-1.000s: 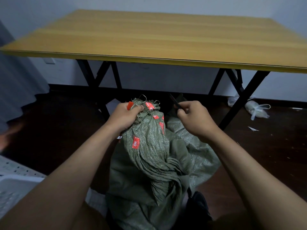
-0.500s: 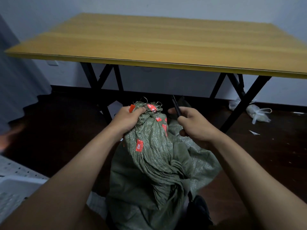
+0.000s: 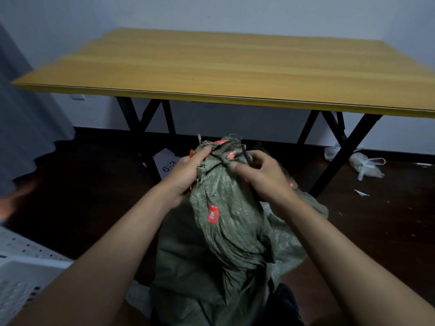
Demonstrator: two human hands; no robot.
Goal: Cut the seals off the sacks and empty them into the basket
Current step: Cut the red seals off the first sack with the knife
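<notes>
The green woven plastic sack (image 3: pixel 226 222) neck is clamped in the left hand (image 3: pixel 186 171); the dark cutting tool (image 3: pixel 247 157) is pinched by the right hand (image 3: pixel 259 175); only the tie beyond the left fingertips should be cut.

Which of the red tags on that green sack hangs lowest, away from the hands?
The red tag on the sack's front, below both hands; the others cluster at the gathered neck.
</notes>
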